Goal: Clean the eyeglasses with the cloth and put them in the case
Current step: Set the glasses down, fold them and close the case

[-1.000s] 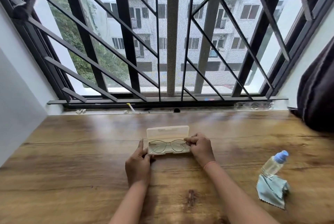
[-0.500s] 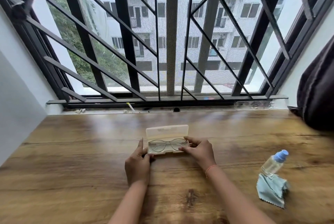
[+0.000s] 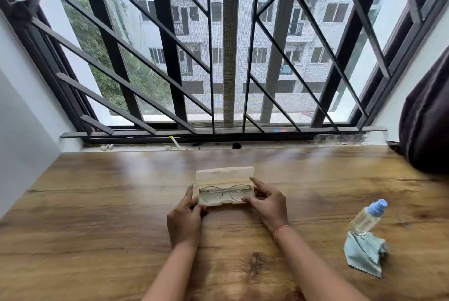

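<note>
A translucent cream case [image 3: 224, 174] lies open on the wooden table, its lid standing up at the back. Clear-framed eyeglasses [image 3: 224, 192] lie folded inside its tray. My left hand [image 3: 184, 220] grips the case's left end, thumb and fingers pinching the near left corner. My right hand [image 3: 268, 201] is at the case's right end with fingers spread, index fingertip by the lid's right corner and thumb on the tray's near right edge. A light blue cleaning cloth [image 3: 364, 255] lies crumpled at the right.
A clear spray bottle with a blue cap [image 3: 368, 217] leans on the cloth. A dark curtain [image 3: 427, 125] hangs at the far right. A barred window [image 3: 228, 57] and its sill with small debris run along the table's [image 3: 97, 215] back edge.
My right hand has uncurled from the case's right end and spread its fingers, index finger now pointing toward the lid corner. The left hand and case have stayed put.
</note>
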The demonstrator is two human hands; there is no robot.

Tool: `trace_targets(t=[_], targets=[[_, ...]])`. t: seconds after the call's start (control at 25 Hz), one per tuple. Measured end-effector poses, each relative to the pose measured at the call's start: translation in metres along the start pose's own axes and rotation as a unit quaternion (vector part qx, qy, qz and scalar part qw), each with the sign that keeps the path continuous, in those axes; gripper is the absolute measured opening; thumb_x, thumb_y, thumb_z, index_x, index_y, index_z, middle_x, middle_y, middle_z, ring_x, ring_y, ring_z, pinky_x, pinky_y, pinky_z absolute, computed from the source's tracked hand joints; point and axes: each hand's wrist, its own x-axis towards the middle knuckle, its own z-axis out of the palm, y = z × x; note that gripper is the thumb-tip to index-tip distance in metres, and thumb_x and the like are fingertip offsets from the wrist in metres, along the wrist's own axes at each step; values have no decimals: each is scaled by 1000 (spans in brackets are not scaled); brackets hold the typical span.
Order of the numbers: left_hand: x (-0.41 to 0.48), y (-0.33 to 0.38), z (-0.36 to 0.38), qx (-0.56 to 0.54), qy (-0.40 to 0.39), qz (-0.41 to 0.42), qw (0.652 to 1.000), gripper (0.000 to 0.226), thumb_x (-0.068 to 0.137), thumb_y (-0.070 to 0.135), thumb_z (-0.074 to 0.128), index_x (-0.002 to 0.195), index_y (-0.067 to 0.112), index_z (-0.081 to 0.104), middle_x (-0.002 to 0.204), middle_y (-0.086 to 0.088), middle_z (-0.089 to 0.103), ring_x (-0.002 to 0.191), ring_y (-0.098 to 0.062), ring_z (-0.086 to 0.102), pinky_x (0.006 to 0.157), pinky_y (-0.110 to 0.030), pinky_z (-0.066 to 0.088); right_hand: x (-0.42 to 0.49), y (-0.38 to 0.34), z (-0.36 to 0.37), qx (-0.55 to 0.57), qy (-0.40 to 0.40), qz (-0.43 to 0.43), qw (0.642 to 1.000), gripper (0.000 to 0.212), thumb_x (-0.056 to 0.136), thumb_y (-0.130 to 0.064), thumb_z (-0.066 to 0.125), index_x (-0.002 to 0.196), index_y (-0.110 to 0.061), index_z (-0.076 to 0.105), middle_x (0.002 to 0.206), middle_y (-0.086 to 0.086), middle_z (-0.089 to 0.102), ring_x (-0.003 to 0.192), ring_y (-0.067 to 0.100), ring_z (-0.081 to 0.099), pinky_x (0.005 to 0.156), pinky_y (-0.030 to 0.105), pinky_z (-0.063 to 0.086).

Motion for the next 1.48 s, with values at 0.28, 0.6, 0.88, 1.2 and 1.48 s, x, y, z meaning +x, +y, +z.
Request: trace_targets(t=[0.28, 0.6, 0.88, 1.2, 1.48], targets=[[0, -1, 0, 7, 1, -6, 1000, 57, 71, 1, 71, 123, 18, 56, 91, -4, 74, 83, -2, 59, 82, -13, 40, 2, 8, 2, 60, 3, -11, 998, 67, 61, -2, 82, 114, -34, 57, 100, 1, 70, 89, 6, 67, 88, 20, 50], [-1, 1, 0, -2, -5, -11, 1000, 54, 74, 2, 69, 124, 19, 56, 95, -4, 73, 86, -2, 57, 72, -6, 34, 9, 6, 1, -37, -75, 6, 996, 103, 55, -25, 87, 141, -22, 31, 97, -1, 58, 80, 15, 55, 83, 33, 52], [1, -1, 0, -22, -8, -16, 1000, 55, 75, 0, 67, 126, 17, 54, 93, -4, 73, 84, -8, 61, 75, -4, 34, 7, 3, -3, -50, -74, -16, 996, 90, 56, -13, 85, 134, -28, 42, 97, -7, 57, 82, 12, 56, 76, 16, 46], [1, 0, -3, -1, -24, -24, 999, 71, 74, 1, 68, 137, 12, 37, 96, -6, 73, 84, -6, 57, 79, -13, 38, 4, 9, -4, -9, -52, -25, 998, 71, 53, -9, 86, 115, -32, 60, 107, 4, 68, 92, 13, 65, 86, 30, 55], [-3, -1, -7, -4, -33, 3, 999, 52, 70, 3, 72, 118, 19, 61, 96, -3, 73, 83, -2, 59, 68, 6, 32, 7, 7, -1, 2, -71, 14, 997, 51, 80, -25, 69, 128, -18, 53, 124, -2, 59, 108, 7, 55, 83, 10, 39]])
